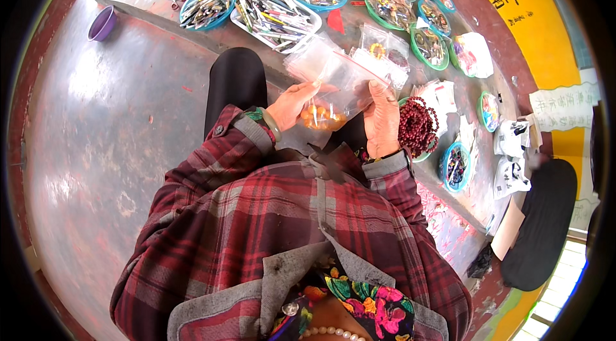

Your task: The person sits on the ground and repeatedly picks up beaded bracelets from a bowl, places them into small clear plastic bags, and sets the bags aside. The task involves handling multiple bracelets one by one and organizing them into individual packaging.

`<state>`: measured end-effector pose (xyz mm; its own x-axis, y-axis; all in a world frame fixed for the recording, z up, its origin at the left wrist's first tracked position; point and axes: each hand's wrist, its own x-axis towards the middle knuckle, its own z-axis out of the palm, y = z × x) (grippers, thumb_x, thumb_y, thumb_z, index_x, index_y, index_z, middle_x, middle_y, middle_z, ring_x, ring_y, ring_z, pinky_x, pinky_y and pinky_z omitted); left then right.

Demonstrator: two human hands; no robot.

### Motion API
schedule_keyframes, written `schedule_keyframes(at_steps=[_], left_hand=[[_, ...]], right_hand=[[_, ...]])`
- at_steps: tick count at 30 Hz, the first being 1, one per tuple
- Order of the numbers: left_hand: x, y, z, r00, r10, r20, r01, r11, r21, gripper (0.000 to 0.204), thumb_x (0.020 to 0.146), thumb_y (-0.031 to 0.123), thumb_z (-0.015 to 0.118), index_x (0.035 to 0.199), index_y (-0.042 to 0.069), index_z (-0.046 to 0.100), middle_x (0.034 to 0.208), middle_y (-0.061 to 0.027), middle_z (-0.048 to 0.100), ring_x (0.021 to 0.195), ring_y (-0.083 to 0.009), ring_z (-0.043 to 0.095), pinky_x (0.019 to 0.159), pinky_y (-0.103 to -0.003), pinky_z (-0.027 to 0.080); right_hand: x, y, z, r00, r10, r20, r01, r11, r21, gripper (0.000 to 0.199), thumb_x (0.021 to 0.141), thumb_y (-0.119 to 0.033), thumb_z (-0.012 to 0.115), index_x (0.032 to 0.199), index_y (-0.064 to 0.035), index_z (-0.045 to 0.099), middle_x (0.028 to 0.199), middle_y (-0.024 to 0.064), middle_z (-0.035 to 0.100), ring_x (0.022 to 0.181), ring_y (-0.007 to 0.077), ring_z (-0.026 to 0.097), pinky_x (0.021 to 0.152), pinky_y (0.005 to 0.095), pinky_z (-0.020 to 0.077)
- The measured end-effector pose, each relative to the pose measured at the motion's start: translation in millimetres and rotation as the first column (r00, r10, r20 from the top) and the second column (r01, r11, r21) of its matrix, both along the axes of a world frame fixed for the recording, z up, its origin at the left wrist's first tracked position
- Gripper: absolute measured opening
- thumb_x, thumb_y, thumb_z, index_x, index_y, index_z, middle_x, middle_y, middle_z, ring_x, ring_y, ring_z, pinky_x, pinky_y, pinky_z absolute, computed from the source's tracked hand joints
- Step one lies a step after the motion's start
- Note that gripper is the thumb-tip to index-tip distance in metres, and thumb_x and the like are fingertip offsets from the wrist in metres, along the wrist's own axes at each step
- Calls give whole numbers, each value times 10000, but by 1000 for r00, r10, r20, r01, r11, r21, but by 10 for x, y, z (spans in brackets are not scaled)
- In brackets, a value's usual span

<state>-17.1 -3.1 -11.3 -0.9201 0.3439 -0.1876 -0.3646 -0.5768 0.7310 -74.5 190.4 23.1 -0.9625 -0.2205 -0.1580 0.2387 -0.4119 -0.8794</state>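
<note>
Between my two hands is a clear plastic zip bag, held up over my lap. Amber-orange beads sit at its lower end; they look like a bracelet inside the bag, though glare blurs this. My left hand pinches the bag's left side with thumb and fingers. On the opposite side my right hand grips the bag near its top edge, thumb up. Just beyond lie more clear bags, and another bag with a small yellow ring of beads.
A green basin heaped with dark red bead strings stands right of my right hand. Ahead are a white tray of pens, a blue basin of pens and several basins of trinkets. A purple basin stands far left.
</note>
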Motion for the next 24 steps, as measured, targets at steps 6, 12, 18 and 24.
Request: schedule_keyframes(at_steps=[6,12,18,24], left_hand=[[18,-3,3,999,-14,-48,21,987,162,466,951,322,408,1287,-1,405,1204,-139,524,1053,-222,555,900,-366,451],[78,35,125,967,-219,-134,243,950,199,484,902,252,519,1286,-16,399,1217,-148,517,1130,-243,508,968,-376,399],[77,-7,78,951,-303,51,290,939,184,451,915,241,496,1253,-45,414,1225,-173,503,1136,-281,505,974,-416,399],[25,10,76,973,-192,130,120,896,428,397,940,223,427,1236,-42,420,1227,-215,495,1144,-367,489,984,-458,388]], right_hand=[[119,-148,273,947,-72,-312,134,974,182,220,883,-229,584,904,-20,649,678,29,623,562,95,556,520,206,400],[84,-181,232,951,-39,-307,120,960,251,232,902,-233,556,897,-20,647,569,-9,550,460,65,485,436,193,369],[-44,-163,63,991,-80,-109,109,950,292,262,893,-270,561,862,-23,641,566,-9,536,452,73,473,437,202,375],[-143,0,-234,992,-112,51,99,973,209,302,916,-285,505,910,-1,608,687,37,606,538,101,550,500,220,418]])
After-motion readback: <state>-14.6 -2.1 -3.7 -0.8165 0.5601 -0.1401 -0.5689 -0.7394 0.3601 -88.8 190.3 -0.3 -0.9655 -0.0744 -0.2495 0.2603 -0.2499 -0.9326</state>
